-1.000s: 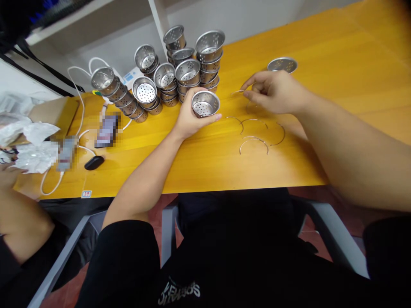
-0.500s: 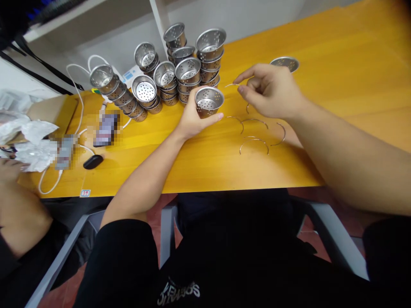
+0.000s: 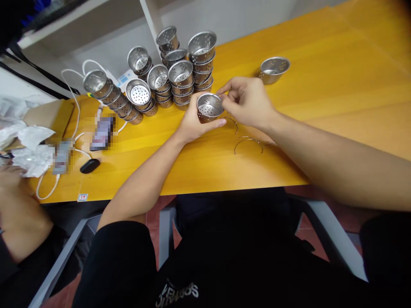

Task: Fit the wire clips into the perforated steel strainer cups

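Observation:
My left hand (image 3: 192,122) is wrapped round a small perforated metal cup (image 3: 209,107), holding it with its mouth up and tilted toward me. My right hand (image 3: 244,100) pinches a thin curved wire at the cup's right rim; most of the wire is hidden by the fingers and the rim. Several loose curved wires (image 3: 248,137) lie on the table just below my hands, some partly covered by my right forearm. Stacks of the same perforated cups (image 3: 181,75) stand behind my left hand. A single perforated cup (image 3: 274,70) sits beyond my right hand.
A phone (image 3: 103,133), white cables, a black oval case (image 3: 90,165) and crumpled plastic bags (image 3: 35,145) occupy the left of the yellow table (image 3: 337,107). Another person's arm (image 3: 21,209) rests at the far left. A shelf partition (image 3: 150,25) rises behind the stacks.
My right hand has moved left, bringing the wire from beside the cup to its rim. My left hand still holds the cup. The view has shifted slightly.

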Tool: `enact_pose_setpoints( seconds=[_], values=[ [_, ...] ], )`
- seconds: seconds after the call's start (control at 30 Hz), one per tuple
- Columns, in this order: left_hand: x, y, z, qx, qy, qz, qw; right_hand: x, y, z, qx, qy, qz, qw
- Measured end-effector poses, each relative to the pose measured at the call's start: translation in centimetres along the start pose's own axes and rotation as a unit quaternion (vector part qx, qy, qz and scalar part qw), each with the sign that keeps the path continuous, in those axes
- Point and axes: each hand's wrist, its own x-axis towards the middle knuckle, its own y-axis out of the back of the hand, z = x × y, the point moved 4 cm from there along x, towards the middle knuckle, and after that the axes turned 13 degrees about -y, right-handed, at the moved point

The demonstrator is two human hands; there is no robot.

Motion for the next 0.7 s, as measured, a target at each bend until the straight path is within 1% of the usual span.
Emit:
enact_pose_setpoints(
  seconds=[0.27, 0.4, 0.5, 0.7],
  values=[
    [-0.1, -0.1, 0.5, -0.026, 0.026, -0.009, 0.999, -0.2, -1.0, -0.1, 0.038, 0.001, -0.008, 0.999],
    [0.1, 0.2, 1.0, -0.030, 0.036, -0.006, 0.999, -0.2, -1.2, -0.5, 0.014, 0.012, 0.001, 1.000],
    [0.2, 0.4, 1.5, -0.022, 0.044, -0.008, 0.999, 0.2, -1.2, -0.3, 0.009, 0.012, 0.006, 1.000],
    [0.3, 0.5, 2.0, 0.002, 0.058, -0.018, 0.998, 0.5, -1.5, 0.2, 0.022, -0.003, -0.011, 1.000]
  ],
)
